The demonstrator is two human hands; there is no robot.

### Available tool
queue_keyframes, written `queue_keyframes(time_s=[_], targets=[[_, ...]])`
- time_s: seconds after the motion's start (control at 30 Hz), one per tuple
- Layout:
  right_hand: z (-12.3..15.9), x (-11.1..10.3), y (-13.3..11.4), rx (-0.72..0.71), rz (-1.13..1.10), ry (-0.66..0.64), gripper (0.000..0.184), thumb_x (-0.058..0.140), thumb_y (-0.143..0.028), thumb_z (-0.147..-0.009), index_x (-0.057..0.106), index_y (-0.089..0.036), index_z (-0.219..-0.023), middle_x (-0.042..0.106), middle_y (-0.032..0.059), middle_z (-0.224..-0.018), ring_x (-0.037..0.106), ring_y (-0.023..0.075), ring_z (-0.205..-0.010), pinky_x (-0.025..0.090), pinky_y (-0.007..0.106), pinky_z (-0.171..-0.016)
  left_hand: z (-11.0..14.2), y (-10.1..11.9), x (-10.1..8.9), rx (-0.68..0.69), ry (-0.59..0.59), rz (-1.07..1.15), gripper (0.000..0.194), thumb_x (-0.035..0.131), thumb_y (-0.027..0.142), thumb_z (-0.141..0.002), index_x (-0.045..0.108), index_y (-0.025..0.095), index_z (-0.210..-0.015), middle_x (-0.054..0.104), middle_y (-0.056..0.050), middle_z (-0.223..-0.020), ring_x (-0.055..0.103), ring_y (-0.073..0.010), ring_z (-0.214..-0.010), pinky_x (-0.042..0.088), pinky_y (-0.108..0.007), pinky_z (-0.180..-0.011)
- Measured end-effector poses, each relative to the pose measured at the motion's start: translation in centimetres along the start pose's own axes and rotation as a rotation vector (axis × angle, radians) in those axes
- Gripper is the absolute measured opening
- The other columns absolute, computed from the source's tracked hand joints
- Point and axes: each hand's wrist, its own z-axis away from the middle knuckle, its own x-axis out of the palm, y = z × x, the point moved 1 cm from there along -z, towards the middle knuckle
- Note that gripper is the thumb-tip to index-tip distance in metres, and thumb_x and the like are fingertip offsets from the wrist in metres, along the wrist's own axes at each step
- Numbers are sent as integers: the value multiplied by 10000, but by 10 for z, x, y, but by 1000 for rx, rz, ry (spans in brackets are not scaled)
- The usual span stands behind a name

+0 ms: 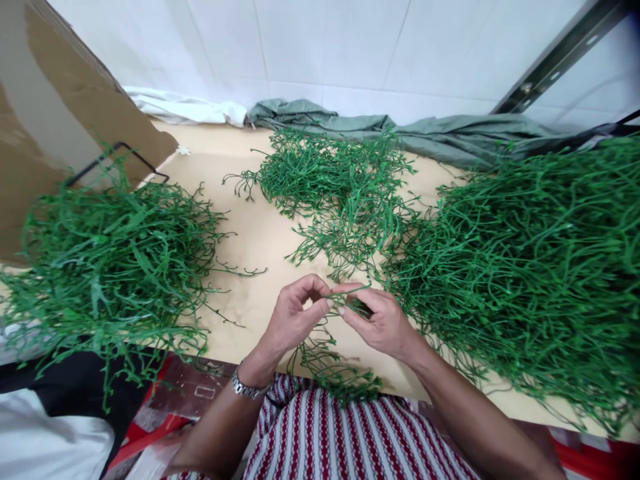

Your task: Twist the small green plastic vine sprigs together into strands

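My left hand [297, 313] and my right hand [380, 320] meet at the table's front, fingertips almost touching. Between them is a thin green plant stem [353, 291], which looks like plastic, pinched by thumb and forefinger on both sides. Its lower part is partly hidden by my fingers. Just below my hands, a small bunch of the same stems [335, 367] lies at the table edge against a striped garment. Beyond my fingertips spreads a loose middle pile of knob-tipped green stems [330, 173].
A large heap of stems [540, 267] covers the right side. Another heap, with flatter leafy pieces [125, 260], stands at left before a cardboard box [75, 87]. Grey-green cloth [425, 133] lies along the tiled wall. A metal bracket [555, 60] rises at back right.
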Motion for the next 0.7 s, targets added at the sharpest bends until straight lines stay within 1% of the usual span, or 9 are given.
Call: queue_keyframes(time_s=[0.1, 0.2, 0.33, 0.4, 0.47, 0.53, 0.6, 0.7], targets=[[0, 1, 2, -60, -6, 62, 142, 532, -130, -788, 613, -183, -893, 688, 42, -845, 634, 149, -786, 494, 267, -719, 1, 3, 1, 71, 1, -106, 72, 566, 161, -719, 513, 139, -675, 452, 28, -612, 408, -80, -567, 339, -210, -543], [1, 3, 5, -54, -16, 86, 118, 554, -136, -781, 624, -184, -862, 693, 43, -837, 634, 155, -780, 497, 278, -717, 1, 4, 1, 121, -11, -219, 85, 536, 135, -732, 499, 142, -656, 456, 28, -606, 421, -85, -580, 342, -211, -549], [3, 4, 9, 48, -94, 75, 72, 586, -215, -782, 623, -173, -828, 666, 38, -772, 607, 152, -723, 484, 271, -654, 1, 0, 1, 95, -35, -247, 65, 529, 137, -733, 504, 140, -674, 456, 29, -597, 415, -85, -565, 337, -210, -534], [3, 4, 10, 112, -141, 39, 89, 572, -242, -794, 612, -166, -817, 633, 30, -742, 585, 144, -691, 469, 257, -617, 1, -1, 2, 94, -50, -245, 26, 528, 133, -729, 526, 135, -703, 447, 32, -598, 401, -84, -560, 328, -209, -527], [2, 3, 9, 140, -160, -6, 102, 547, -251, -809, 595, -160, -813, 600, 22, -726, 559, 135, -664, 451, 248, -593, 0, 0, 4, 96, -83, -239, 16, 530, 130, -723, 541, 128, -712, 434, 36, -591, 387, -82, -556, 317, -209, -521], [1, 2, 8, 112, -139, -40, 105, 515, -242, -823, 570, -155, -803, 569, 22, -717, 535, 137, -664, 435, 254, -595, -2, 3, 4, 97, -124, -223, 36, 535, 132, -719, 545, 123, -686, 436, 34, -587, 386, -82, -558, 315, -208, -522], [0, 0, 6, 47, -88, -73, 104, 470, -217, -836, 540, -154, -791, 536, 29, -716, 514, 148, -690, 422, 270, -617, -3, 7, 3, 112, -168, -202, 77, 540, 137, -719, 544, 120, -645, 447, 29, -587, 392, -79, -558, 313, -206, -520], [-2, -4, 2, -55, -42, -156, 119, 402, -170, -850, 493, -164, -775, 499, 33, -721, 482, 153, -700, 403, 283, -635, -5, 14, 1, 93, -283, -187, 142, 529, 161, -743, 539, 122, -607, 425, 35, -567, 363, -69, -527, 289, -202, -494]])
